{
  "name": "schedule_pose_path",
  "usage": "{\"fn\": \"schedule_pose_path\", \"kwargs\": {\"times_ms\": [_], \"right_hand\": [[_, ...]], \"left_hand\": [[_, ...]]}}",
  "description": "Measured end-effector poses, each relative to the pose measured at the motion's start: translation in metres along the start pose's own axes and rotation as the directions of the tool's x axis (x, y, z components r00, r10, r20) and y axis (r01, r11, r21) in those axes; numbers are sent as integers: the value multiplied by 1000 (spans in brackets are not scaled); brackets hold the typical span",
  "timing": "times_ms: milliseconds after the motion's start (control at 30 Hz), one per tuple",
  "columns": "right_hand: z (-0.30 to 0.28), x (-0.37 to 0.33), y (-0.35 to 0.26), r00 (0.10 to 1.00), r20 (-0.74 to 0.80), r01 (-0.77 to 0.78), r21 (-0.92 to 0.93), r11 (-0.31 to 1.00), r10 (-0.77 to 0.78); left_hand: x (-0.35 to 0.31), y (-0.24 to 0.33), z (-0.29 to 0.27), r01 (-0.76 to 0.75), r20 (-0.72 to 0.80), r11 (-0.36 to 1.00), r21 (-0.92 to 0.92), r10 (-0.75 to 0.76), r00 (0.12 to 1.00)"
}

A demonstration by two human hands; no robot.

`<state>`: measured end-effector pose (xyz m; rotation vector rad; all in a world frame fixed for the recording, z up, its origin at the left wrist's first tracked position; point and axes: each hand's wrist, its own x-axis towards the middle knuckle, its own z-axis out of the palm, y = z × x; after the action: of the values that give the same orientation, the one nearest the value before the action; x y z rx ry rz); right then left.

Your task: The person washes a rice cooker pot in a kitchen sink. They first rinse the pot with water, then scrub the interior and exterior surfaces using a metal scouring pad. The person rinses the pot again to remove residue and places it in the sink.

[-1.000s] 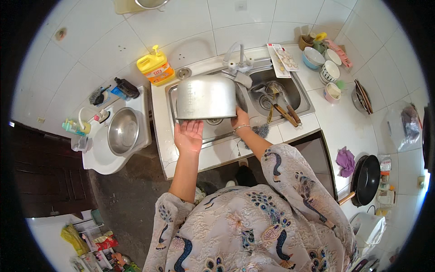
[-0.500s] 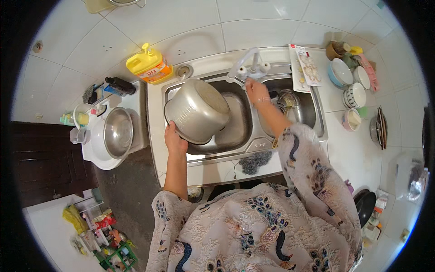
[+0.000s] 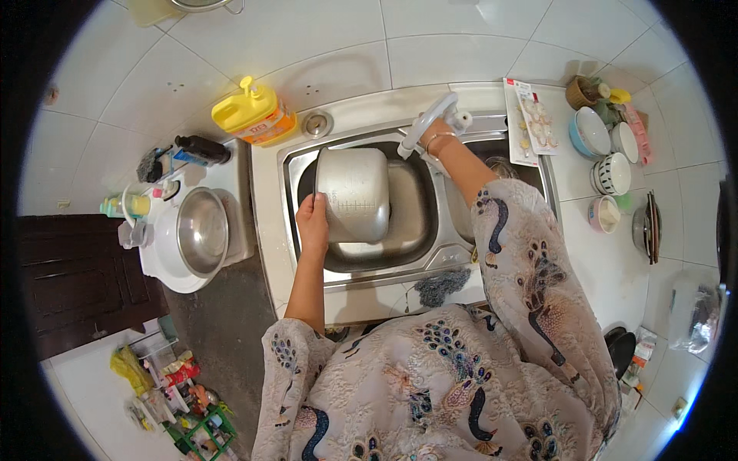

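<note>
My left hand [image 3: 312, 220] is closed on the rim of a silver metal pot [image 3: 354, 196]. The pot lies tilted on its side over the left sink basin [image 3: 411, 207], mouth toward the left, measuring marks showing on its wall. My right hand [image 3: 437, 134] is at the white faucet [image 3: 430, 114] behind the sink, closed around its left knob, which it covers; the fingers are partly behind the spout. No running water can be made out. Metal ware [image 3: 503, 169] sits in the right basin, mostly hidden by my right forearm.
A yellow pump jug [image 3: 257, 115] and a round drain stopper [image 3: 316, 124] stand behind the sink. A grey scouring pad [image 3: 442, 286] lies on the front edge. Bowls [image 3: 611, 174] and packaged hooks [image 3: 534, 123] are on the right counter. A metal basin [image 3: 202, 232] stands at left.
The pot has turned so its side now faces up and its base points right. My right hand has moved up and back onto the faucet knob. The view has shifted slightly.
</note>
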<state>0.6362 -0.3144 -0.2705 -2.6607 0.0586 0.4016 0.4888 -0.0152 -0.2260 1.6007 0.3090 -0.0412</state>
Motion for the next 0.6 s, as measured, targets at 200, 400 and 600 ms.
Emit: {"fn": "schedule_pose_path", "kwargs": {"times_ms": [200,400,600], "right_hand": [[22,-79,36,897,-393,200,-48,979,-203],[66,-77,62,931,-364,12,87,996,20],[14,-130,-43,734,-480,634,230,739,-480]], "left_hand": [[12,9,20,-39,91,990,134,27,995],[20,2,40,-149,228,964,219,97,969],[11,-3,69,-228,225,938,262,170,959]]}}
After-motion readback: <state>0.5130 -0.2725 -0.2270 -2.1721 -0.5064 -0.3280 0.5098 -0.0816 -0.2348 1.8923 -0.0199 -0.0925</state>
